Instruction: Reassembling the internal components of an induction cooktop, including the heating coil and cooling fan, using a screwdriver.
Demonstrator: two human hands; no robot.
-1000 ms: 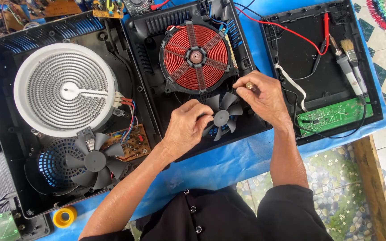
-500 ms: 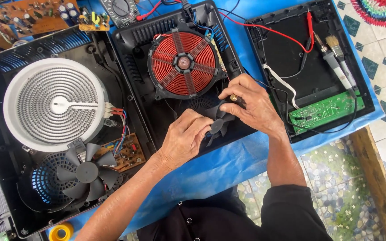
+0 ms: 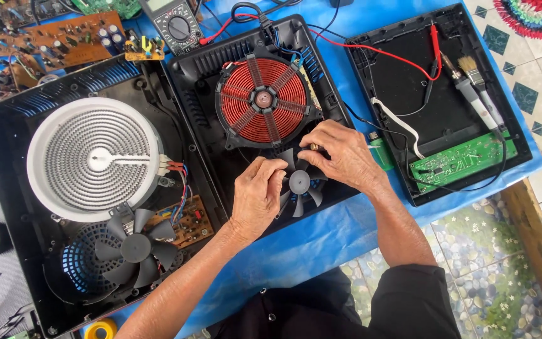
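An opened black cooker housing (image 3: 199,63) lies in the middle of the blue-covered table, with a red copper coil (image 3: 262,102) in it. Below the coil sits a small black cooling fan (image 3: 300,183). My left hand (image 3: 255,198) rests on the fan's left side, fingers curled at its blades. My right hand (image 3: 340,154) lies over the fan's upper right edge, fingertips pinched around a small brass-coloured part (image 3: 313,147). Both hands touch the fan; whether it is lifted off the housing I cannot tell.
A second opened housing (image 3: 7,119) at left holds a white spiral heating element (image 3: 92,160), a black fan (image 3: 134,248) and a brown circuit board (image 3: 186,223). At right a black tray (image 3: 409,81) carries a green board (image 3: 462,162), brushes (image 3: 475,88) and red leads. A multimeter (image 3: 175,25) stands behind.
The view has shifted, so everything sits lower and more to the right. Both hands stay at the small fan; the right hand's fingers have moved to its upper edge.
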